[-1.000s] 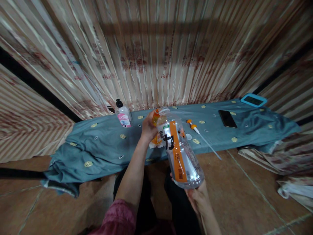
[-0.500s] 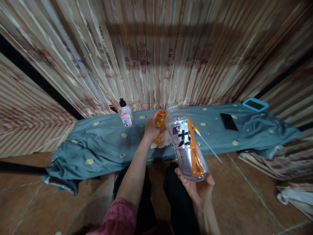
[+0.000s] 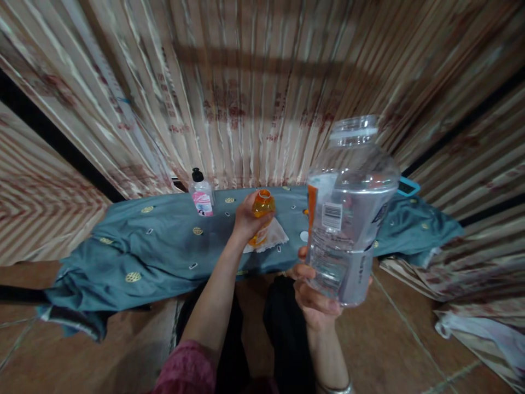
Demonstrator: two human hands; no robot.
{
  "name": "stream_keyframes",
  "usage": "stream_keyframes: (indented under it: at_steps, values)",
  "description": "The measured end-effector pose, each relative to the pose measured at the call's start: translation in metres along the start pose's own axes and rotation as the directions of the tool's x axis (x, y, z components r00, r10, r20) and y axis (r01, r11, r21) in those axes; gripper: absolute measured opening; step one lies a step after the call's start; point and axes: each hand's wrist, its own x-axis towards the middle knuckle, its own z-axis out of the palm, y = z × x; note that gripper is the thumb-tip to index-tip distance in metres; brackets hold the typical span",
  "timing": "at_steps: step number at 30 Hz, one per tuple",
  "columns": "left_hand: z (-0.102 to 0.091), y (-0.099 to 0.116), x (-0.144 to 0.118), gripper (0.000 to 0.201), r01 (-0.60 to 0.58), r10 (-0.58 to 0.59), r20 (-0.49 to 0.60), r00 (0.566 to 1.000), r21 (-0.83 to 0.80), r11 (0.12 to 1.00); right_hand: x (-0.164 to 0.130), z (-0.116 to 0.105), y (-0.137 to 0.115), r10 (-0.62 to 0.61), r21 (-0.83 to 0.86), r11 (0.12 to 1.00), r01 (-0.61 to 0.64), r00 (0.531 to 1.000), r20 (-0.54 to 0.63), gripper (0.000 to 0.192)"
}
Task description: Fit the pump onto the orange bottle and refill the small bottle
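Over cloth point(image 3: 172, 243), our left hand point(image 3: 245, 218) grips the orange bottle point(image 3: 263, 204). Our right hand point(image 3: 318, 298), gripping the seemingly empty clear bottle point(image 3: 348, 213), has risen.

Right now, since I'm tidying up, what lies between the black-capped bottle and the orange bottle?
From the black-capped bottle, the head view shows patterned teal cloth, then the left hand, which grips the orange bottle.
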Motion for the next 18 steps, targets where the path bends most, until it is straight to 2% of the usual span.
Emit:
stream_keyframes:
  at_steps: [3, 9, 15, 18]
  values:
    - [-0.0006, 0.0026, -0.0010, 0.055, 0.006, -0.006, 0.008, 1.000, 0.019, 1.000, 0.0021, -0.0050, 0.0019, 0.016, 0.066, 0.998, -0.020, 0.998, 0.058, 0.076]
    - [-0.0002, 0.0047, -0.0016, 0.056, -0.001, 0.000, 0.017, 1.000, 0.031, 1.000, 0.0037, -0.0079, 0.0064, 0.032, 0.100, 0.994, -0.040, 0.996, 0.085, 0.047]
    - [0.0008, 0.0027, -0.0011, 0.060, -0.016, 0.015, 0.020, 1.000, 0.068, 0.998, 0.0013, -0.0080, 0.0044, 0.054, 0.034, 0.998, -0.054, 0.999, -0.004, 0.046]
    - [0.0007, 0.0022, -0.0016, 0.060, -0.024, 0.022, 0.022, 1.000, 0.069, 0.997, -0.0036, -0.0052, 0.0028, 0.019, -0.005, 1.000, -0.020, 0.997, -0.075, 0.063]
